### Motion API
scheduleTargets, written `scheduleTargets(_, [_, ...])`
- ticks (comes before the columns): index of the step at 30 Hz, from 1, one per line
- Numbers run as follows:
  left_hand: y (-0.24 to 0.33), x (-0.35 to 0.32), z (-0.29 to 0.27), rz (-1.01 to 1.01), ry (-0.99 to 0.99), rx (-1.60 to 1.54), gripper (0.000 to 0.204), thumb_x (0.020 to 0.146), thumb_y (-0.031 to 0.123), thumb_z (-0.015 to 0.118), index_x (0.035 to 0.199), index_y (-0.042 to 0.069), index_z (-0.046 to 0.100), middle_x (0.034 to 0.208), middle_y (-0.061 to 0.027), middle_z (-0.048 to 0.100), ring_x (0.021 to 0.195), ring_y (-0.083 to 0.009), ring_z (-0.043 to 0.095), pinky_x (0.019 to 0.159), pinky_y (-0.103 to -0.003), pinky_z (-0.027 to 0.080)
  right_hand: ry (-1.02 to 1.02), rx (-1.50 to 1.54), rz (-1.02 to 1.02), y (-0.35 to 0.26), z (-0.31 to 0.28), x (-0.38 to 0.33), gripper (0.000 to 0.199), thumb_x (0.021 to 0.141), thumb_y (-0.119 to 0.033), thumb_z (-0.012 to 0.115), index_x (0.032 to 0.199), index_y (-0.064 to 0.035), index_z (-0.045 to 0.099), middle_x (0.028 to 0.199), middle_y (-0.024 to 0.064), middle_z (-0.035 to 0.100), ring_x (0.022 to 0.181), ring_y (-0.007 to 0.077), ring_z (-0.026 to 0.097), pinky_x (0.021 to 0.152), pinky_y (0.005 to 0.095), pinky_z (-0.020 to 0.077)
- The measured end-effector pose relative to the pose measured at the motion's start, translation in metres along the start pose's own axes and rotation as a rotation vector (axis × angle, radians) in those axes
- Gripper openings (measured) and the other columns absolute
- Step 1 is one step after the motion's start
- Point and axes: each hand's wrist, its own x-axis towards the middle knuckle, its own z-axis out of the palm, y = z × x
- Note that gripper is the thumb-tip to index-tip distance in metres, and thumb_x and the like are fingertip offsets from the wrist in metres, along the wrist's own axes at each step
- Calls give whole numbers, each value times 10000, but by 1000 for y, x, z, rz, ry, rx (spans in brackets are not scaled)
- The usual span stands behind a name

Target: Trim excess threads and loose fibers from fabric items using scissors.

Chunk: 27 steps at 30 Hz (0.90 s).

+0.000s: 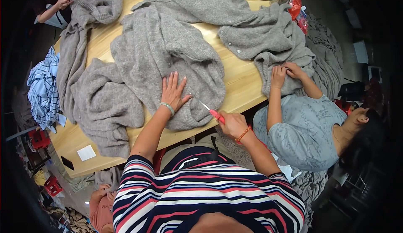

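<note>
With the left hand (173, 93) taken as the clock's centre, a grey sweater (142, 56) is spread on the wooden surface (241, 84) directly beneath the fingers; most of its cloth is seen beyond the fingertips, from ten to two o'clock. The left fingers are spread, laid flat on the knit and pointed towards twelve o'clock; a small button (190, 93) is seen just beside the thumb, at three o'clock, and a second button (170, 65) just past the fingertips, at twelve.

At four o'clock, a slim tool (217, 116) is gripped in the right hand (233, 126); its red handle is wrapped by the curled fingers, and its metal shaft is aimed towards ten o'clock, over the sweater and near the thumb; whether the cloth is touched by its tip cannot be told.

At nine o'clock, a bunched grey garment (105, 107) is laid near the left hand; farther out, blue checked cloth (43, 88) is heaped at the surface's edge; at eight o'clock, white paper (86, 153) and a black phone (67, 163) are placed. Towards three o'clock, another grey garment (273, 40) is handled by a co-worker's hands (285, 72).
</note>
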Motion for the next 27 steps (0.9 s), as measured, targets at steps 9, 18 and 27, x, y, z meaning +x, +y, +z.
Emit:
scheduleTargets(9, [3,-1,2,91,-6,33,669,887,541,587,1470,249,440,1591,-211,225,1474,-426,169,1176,-603,79,52,58,-21,-40,-5,50,221,898,-297,606,965,-90,642,807,213,682,800,421,668,733,524,522])
scheduleTargets(18, [0,0,1,80,-17,-5,639,903,508,574,1482,282,426,1610,-206,177,1475,-438,148,1177,-602,66,-94,-2,25,-20,-5,36,244,890,-309,609,940,-77,667,810,203,687,807,414,673,734,513,526])
scheduleTargets(27, [2,6,2,110,-46,-11,633,902,480,586,1483,292,420,1623,-196,145,1484,-433,122,1177,-603,44,-76,38,65,-35,5,46,282,880,-342,609,925,-73,677,825,217,688,817,416,676,746,514,530])
